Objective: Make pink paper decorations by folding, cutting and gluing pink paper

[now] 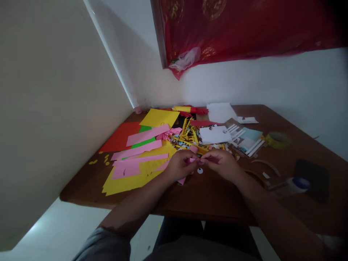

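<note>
My left hand (181, 165) and my right hand (220, 164) meet over the front middle of the table, fingertips pinched. Between them is a small piece of pink paper (193, 160), each hand gripping one end; fingers cover much of it. Just below the fingertips lies a white paper circle with a dark spot (200, 170). A pink strip (181, 181) rests beside my left wrist, partly hidden by it. Left of that hand, long pink paper strips (146, 158) lie over yellow sheets (119, 183).
Yellow and patterned paper scraps (187, 136) are heaped behind the hands. On the right are a yellow tape roll (277, 140), a blue-and-white round object (300, 183) and a dark flat rectangle (311, 179). Orange paper (118, 136) lies at the left, a white sheet (220, 112) at the back.
</note>
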A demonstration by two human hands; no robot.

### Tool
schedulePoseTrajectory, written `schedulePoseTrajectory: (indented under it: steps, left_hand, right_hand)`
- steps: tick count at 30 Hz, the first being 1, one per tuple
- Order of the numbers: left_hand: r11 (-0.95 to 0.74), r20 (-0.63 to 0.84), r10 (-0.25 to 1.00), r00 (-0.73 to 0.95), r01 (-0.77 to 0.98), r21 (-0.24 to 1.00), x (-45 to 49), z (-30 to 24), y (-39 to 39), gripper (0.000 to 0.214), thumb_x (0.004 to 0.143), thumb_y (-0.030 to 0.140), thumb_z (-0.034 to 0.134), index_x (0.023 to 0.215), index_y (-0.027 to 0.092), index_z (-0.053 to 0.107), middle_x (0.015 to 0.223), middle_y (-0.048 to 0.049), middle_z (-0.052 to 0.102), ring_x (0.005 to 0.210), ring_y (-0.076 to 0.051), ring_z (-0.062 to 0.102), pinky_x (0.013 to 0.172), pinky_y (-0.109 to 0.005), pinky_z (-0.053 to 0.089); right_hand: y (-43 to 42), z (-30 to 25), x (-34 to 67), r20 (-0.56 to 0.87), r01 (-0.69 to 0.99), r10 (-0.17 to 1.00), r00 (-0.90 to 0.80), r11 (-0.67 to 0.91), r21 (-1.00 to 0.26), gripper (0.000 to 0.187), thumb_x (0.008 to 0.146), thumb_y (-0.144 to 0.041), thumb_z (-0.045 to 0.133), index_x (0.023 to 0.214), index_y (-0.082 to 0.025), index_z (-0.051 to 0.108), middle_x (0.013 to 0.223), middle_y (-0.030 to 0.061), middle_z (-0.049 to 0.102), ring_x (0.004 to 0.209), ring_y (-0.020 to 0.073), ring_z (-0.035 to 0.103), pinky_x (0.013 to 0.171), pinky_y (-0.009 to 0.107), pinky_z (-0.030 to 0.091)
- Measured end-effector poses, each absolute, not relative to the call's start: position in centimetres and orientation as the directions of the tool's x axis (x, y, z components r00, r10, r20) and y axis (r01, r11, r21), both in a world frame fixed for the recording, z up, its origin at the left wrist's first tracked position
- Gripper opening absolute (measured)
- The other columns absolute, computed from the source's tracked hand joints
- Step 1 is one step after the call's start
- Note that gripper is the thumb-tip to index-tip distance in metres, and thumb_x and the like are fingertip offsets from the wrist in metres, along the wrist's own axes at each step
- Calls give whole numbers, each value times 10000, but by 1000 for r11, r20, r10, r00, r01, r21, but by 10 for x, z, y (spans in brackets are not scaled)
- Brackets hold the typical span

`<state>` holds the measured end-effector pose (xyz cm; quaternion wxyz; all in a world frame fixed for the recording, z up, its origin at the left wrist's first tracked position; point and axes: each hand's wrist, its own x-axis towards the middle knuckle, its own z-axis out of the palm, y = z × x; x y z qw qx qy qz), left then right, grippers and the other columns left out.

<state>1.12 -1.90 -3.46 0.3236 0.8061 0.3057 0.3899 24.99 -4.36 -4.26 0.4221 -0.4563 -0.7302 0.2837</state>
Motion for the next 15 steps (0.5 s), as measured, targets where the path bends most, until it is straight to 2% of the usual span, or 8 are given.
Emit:
schedulePoseTrajectory:
  steps: [6, 11, 15]
  left_hand:
    - [-405, 285, 820, 497, 153, 901, 14, -41, -19, 322, 1040, 458, 721, 934, 167, 808, 805, -55, 784, 618, -141, 708, 605, -235, 546]
    - [-380, 264, 828, 495, 149, 913, 14, -38, -20, 321, 1039, 459, 727, 930, 166, 801, 742, -41, 759, 596, -141, 703, 591, -226, 545]
    - [-364, 257, 831, 493, 132, 922, 14, -36, -21, 329, 1029, 465, 742, 925, 159, 804, 807, -59, 778, 590, -141, 713, 582, -231, 553]
  right_hand:
    - [-45, -37, 249, 366, 404, 910, -194, 414, -816, 140, 957, -364, 784, 937, -273, 888, 929, 41, 872, 834, 226, 791, 808, 338, 582]
    - [-46, -38, 250, 380, 413, 908, -177, 419, -809, 130, 945, -357, 791, 964, -273, 889, 954, 39, 878, 869, 236, 807, 850, 354, 603]
    - [-48, -37, 248, 391, 410, 907, -156, 420, -809, 113, 930, -329, 791, 933, -278, 891, 934, 35, 875, 846, 231, 804, 802, 337, 602]
